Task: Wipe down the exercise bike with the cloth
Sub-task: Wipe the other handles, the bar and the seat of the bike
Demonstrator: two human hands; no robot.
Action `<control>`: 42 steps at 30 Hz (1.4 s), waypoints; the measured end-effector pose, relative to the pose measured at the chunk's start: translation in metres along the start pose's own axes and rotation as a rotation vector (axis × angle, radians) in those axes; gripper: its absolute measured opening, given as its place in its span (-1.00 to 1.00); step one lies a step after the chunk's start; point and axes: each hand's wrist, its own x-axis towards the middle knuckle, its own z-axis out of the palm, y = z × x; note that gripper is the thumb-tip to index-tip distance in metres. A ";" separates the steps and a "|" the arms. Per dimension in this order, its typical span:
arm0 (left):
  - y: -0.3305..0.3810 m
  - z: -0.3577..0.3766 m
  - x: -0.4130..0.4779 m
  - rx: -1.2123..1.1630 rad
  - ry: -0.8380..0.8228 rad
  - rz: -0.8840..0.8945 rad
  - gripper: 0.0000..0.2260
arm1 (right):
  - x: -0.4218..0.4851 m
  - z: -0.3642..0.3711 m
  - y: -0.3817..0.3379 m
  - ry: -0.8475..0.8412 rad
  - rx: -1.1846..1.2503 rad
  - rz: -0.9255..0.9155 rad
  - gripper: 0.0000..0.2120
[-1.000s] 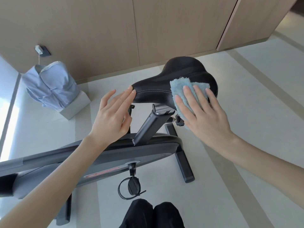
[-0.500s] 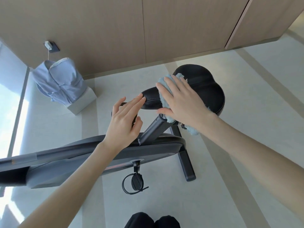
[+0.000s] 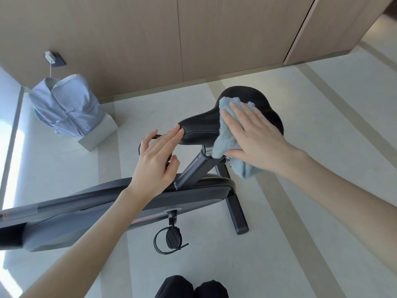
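Note:
The exercise bike's black saddle (image 3: 240, 97) sits on a grey seat post (image 3: 193, 168) above the dark grey bike body (image 3: 193, 196). A fluffy light blue cloth (image 3: 227, 136) is draped over the near side of the saddle. My right hand (image 3: 257, 136) lies flat on the cloth, fingers spread, pressing it against the saddle. My left hand (image 3: 156, 162) is open, its fingertips touching the saddle's narrow nose. A pedal with a strap (image 3: 171, 237) hangs below the body.
A light blue shirt (image 3: 66, 106) is draped over a white box on the floor at the left. Wooden cabinet panels (image 3: 193, 39) run along the back. The bike's rear stabiliser foot (image 3: 238, 214) stands on pale floor. Dark shoe tips (image 3: 191, 287) show at the bottom edge.
My right hand slid the cloth across the saddle, first toward its nose, then back toward the wide rear. My left hand stayed at the saddle's nose.

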 end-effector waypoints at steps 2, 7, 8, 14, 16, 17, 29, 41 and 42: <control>-0.001 0.001 0.000 -0.007 0.001 0.006 -0.56 | 0.018 0.006 -0.006 0.009 -0.008 -0.022 -0.08; -0.002 0.003 -0.001 -0.026 0.001 0.006 -0.54 | 0.036 0.007 -0.012 0.088 -0.023 -0.124 -0.09; -0.001 0.003 -0.001 -0.035 -0.007 0.000 -0.54 | 0.039 0.005 -0.018 0.092 -0.008 -0.140 -0.10; -0.008 -0.007 -0.011 -0.083 -0.046 -0.121 -0.56 | 0.082 0.011 -0.077 0.168 0.095 -0.205 -0.31; -0.009 -0.014 -0.016 -0.031 -0.077 -0.106 -0.52 | 0.078 0.013 -0.079 0.210 0.076 -0.178 -0.28; -0.008 -0.016 -0.017 -0.001 -0.096 -0.086 -0.52 | 0.073 0.012 -0.076 0.228 0.053 -0.171 -0.27; 0.014 -0.004 -0.006 0.189 -0.141 0.018 -0.54 | -0.004 0.010 -0.023 0.174 -0.136 0.095 -0.21; 0.042 0.010 0.020 0.252 -0.171 0.089 -0.56 | -0.083 0.010 0.008 0.113 0.112 0.241 -0.10; 0.046 0.010 0.022 0.248 -0.178 0.094 -0.56 | -0.082 0.008 0.002 0.061 0.185 0.270 -0.09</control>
